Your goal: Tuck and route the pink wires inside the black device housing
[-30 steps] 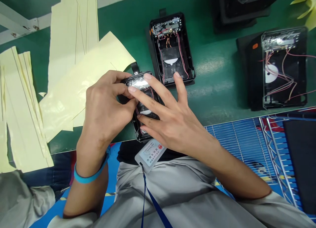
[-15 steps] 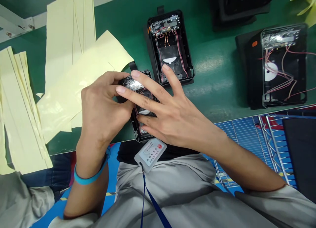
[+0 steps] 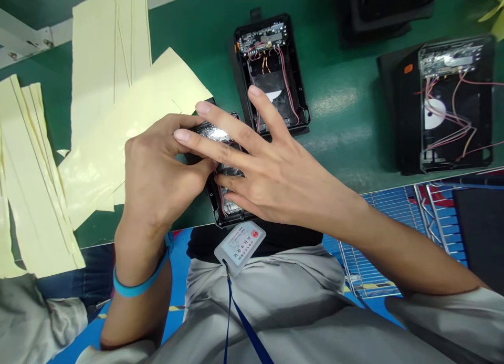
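An open black device housing [image 3: 216, 209] with a circuit board and thin wires lies in front of me, partly covered by both hands. My left hand [image 3: 159, 169] is closed round its left edge, with the thumb bent over the inside near the wires. Over the same housing, my right hand [image 3: 271, 177] has its outer three fingers spread. Its index finger and thumb come close together over the inside; whatever they pinch, if anything, is hidden. Just beyond stands a second open black housing [image 3: 287, 85] with a circuit board, red wires and a white disc.
Yellowish paper sheets [image 3: 98, 91] spread over the left of the green table [image 3: 334, 122]. At the right sits another open housing [image 3: 457, 106] with loose wires. Stacked black parts [image 3: 386, 17] stand at the back. A wire rack [image 3: 370, 211] is below the table edge.
My right hand has shifted slightly left and up, and its index finger and thumb have moved over the housing. More of the housing's lower inside shows. The left hand has moved slightly left.
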Motion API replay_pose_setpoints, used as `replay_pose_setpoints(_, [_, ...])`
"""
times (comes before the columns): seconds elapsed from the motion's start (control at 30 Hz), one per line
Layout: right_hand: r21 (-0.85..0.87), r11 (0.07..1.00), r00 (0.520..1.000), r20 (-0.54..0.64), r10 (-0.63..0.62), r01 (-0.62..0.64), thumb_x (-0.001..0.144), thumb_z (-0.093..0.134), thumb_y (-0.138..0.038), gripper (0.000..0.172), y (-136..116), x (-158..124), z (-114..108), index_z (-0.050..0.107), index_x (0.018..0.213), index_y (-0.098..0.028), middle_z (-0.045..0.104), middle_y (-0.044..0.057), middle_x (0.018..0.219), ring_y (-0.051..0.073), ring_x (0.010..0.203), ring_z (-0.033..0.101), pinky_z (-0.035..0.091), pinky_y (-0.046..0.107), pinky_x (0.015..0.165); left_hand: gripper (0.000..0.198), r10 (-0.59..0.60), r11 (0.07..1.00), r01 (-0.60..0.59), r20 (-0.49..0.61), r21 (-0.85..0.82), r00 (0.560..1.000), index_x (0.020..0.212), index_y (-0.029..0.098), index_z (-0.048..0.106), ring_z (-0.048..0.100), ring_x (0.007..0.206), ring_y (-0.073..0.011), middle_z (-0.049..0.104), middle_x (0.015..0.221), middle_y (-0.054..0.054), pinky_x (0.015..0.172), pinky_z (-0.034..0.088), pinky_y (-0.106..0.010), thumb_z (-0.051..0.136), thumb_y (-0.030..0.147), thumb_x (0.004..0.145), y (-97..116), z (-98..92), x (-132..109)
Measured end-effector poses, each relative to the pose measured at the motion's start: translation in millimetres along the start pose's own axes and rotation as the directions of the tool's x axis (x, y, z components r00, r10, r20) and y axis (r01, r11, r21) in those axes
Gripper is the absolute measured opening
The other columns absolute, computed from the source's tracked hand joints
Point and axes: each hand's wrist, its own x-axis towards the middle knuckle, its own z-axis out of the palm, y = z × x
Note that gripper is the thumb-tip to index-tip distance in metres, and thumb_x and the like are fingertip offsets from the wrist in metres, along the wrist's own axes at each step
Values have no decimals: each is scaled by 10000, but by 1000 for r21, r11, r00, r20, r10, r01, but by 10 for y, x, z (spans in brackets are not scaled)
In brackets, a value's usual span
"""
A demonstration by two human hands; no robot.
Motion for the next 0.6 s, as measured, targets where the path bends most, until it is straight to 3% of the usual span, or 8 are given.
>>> replay_pose_setpoints(0.17, [29,999,999,-13,-32,32,1108,504,-215,273,57,-9,30,751,1218,-254,261,-111,1816,344,1724,174,55,706,1428,215,63,998,-63,22,14,998,1083,298,830,747,1220,-199,738,1345,121,988,625,-393,722,222,913,-2,-39,13])
replay_pose_setpoints(0.3, [21,999,999,-5,-48,48,1131,467,-245,310,58,-23,51,737,1283,-230,175,-51,1844,352,1731,145,21,711,1432,256,67,995,-67,2,67,998,1123,280,824,766,1134,-192,765,1280,100,937,618,-387,700,200,914,11,-25,20])
replay_pose_setpoints(0.43, [6,999,999,32,-41,41,1132,459,-247,358,37,-31,41,722,1369,-196,213,16,1837,359,1732,157,74,751,1423,354,14,995,-13,-2,101,1000,1235,273,809,770,1013,-196,782,1223,74,882,613,-399,686,216,907,38,-24,20])
replay_pose_setpoints(0.6, [9,999,998,33,-50,50,1124,509,-293,325,33,-28,33,748,1324,-201,250,42,1830,388,1724,182,120,765,1410,361,0,992,1,-5,126,1000,1253,266,813,774,957,-220,791,1213,48,846,605,-414,709,248,908,61,-39,30])
